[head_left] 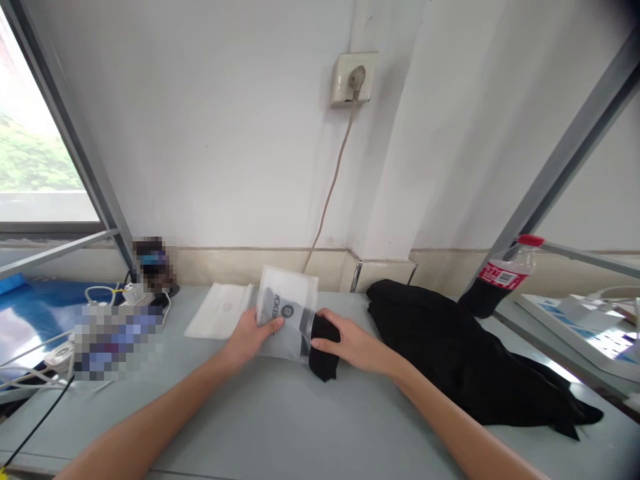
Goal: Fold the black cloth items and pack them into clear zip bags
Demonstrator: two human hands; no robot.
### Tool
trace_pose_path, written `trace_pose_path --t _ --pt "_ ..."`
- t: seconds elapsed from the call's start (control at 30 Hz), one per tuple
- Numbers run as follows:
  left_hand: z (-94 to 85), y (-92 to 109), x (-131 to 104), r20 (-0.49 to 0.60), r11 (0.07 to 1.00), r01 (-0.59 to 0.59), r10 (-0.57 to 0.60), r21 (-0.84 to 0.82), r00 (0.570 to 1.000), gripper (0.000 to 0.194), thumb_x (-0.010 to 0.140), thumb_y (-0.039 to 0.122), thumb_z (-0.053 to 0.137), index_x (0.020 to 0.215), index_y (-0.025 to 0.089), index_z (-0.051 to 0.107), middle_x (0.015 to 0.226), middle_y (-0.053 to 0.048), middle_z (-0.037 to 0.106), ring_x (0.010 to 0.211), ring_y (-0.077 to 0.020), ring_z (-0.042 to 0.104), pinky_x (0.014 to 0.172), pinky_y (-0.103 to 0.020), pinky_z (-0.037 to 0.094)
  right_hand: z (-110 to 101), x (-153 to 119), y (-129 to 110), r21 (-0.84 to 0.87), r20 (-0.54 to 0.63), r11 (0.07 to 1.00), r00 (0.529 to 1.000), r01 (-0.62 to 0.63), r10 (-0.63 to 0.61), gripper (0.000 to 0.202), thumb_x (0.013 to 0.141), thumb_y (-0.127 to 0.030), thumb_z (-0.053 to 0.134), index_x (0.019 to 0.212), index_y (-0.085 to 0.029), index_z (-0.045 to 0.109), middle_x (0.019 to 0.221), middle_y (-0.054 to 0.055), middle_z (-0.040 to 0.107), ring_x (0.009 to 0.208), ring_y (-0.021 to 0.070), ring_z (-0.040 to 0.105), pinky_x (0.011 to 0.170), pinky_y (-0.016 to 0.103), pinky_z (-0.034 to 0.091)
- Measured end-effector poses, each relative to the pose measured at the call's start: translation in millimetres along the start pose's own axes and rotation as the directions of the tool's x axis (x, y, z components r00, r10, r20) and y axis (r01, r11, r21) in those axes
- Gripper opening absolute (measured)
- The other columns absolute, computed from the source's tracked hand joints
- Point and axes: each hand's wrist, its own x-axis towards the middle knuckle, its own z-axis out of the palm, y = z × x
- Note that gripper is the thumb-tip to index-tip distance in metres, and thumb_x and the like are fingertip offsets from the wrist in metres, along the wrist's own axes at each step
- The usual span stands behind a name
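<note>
Over the middle of the grey table, my left hand (253, 337) is closed on the left side of a frosted plastic bag (295, 287) with dark printing. A folded black cloth (325, 363) juts out of the bag's right end, partly inside it. My right hand (353, 340) pinches this cloth at the bag's mouth, thumb in front and fingers behind. What kind of garment the cloth is, I cannot tell. Just left of my left hand, a second whitish bag (215, 310) lies flat on the table.
A large black cloth (460, 360) lies spread on the right, with a cola bottle (505, 277) tilted behind it. White cables (50, 377) and blurred-out items sit at the left. A plugged cord (333, 180) hangs down the wall behind the table (250, 427). Metal bars (575, 140) slant at both sides.
</note>
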Motion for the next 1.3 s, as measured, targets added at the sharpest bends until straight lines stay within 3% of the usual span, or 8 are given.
trace_pose_path --t 0.1,0.27,0.4,0.53,0.73,0.93,1.17,1.3 --pt "0.3 3 -1 -0.101 0.999 -0.041 0.038 -0.035 0.994 0.054 0.083 0.057 0.081 0.117 0.017 0.07 0.117 -0.013 0.078 0.11 -0.0317 0.073 0.092 -0.039 0.058 -4 5 7 0.162 -0.113 0.975 0.979 -0.149 0.169 0.04 0.082 -0.055 0.081 0.095 -0.022 0.065 0.088 0.001 0.068 0.087 0.0236 0.064 0.083 0.037 0.052" --pt "2.9 4 -5 0.009 0.998 0.004 -0.003 -0.069 1.0 0.052 0.081 0.056 0.083 0.115 0.018 0.073 0.117 -0.014 0.079 0.108 -0.0318 0.075 0.093 -0.04 0.059 4 8 1 0.662 -0.316 0.746 0.877 -0.068 0.361 0.045 0.076 -0.055 0.086 0.102 -0.026 0.064 0.092 -0.002 0.068 0.085 0.0186 0.064 0.068 0.027 0.048" --pt "5.6 4 -4 -0.15 0.988 -0.093 0.075 -0.12 0.986 0.055 0.081 0.056 0.084 0.117 0.017 0.072 0.118 -0.013 0.078 0.111 -0.0322 0.074 0.097 -0.043 0.058 6 3 -2 0.763 -0.082 0.612 0.908 -0.208 0.412 0.038 0.078 -0.052 0.088 0.088 -0.021 0.068 0.084 0.002 0.07 0.077 0.0159 0.062 0.063 0.026 0.047" --pt "5.4 6 -3 -0.254 0.981 -0.125 0.084 -0.15 0.964 0.06 0.079 0.057 0.084 0.12 0.015 0.07 0.121 -0.014 0.077 0.114 -0.0337 0.073 0.099 -0.046 0.058 9 2 5 0.681 0.153 0.619 0.902 -0.392 0.403 0.035 0.079 -0.044 0.09 0.084 -0.016 0.07 0.083 0.005 0.072 0.069 0.0122 0.06 0.061 0.024 0.046" --pt "8.6 5 -7 -0.024 0.992 -0.018 0.015 -0.126 1.0 0.059 0.079 0.053 0.086 0.123 0.017 0.069 0.127 -0.015 0.075 0.118 -0.0334 0.071 0.103 -0.046 0.056 13 11 11 0.829 -0.223 0.556 0.879 -0.056 0.422 0.03 0.075 -0.034 0.092 0.085 -0.02 0.068 0.08 -0.001 0.067 0.073 0.0124 0.06 0.06 0.022 0.046" --pt "14.1 1 -10 0.066 0.993 -0.027 0.035 -0.116 0.997 0.062 0.074 0.045 0.092 0.124 0.019 0.066 0.13 -0.014 0.074 0.122 -0.0336 0.069 0.105 -0.047 0.055 16 9 2 0.874 -0.151 0.486 0.947 -0.006 0.284 0.03 0.084 -0.036 0.085 0.107 -0.024 0.07 0.109 0.005 0.076 0.102 0.021 0.07 0.093 0.035 0.056" --pt "13.9 -7 -14 0.332 0.993 0.082 -0.048 -0.088 0.942 0.062 0.071 0.044 0.095 0.123 0.019 0.071 0.13 -0.014 0.074 0.122 -0.0345 0.069 0.107 -0.049 0.054 22 6 -4 0.88 -0.101 0.472 0.95 -0.053 0.295 0.031 0.088 -0.041 0.079 0.108 -0.021 0.068 0.1 0.007 0.079 0.092 0.0238 0.075 0.079 0.036 0.06" --pt "16.2 -10 -14 0.232 0.985 0.088 -0.051 -0.151 0.971 0.057 0.084 0.058 0.082 0.123 0.019 0.07 0.125 -0.014 0.075 0.117 -0.0328 0.071 0.1 -0.045 0.057 20 5 -7 0.886 -0.129 0.463 0.96 -0.001 0.25 0.038 0.087 -0.04 0.079 0.12 -0.027 0.063 0.113 0.003 0.078 0.104 0.0259 0.075 0.087 0.041 0.06"
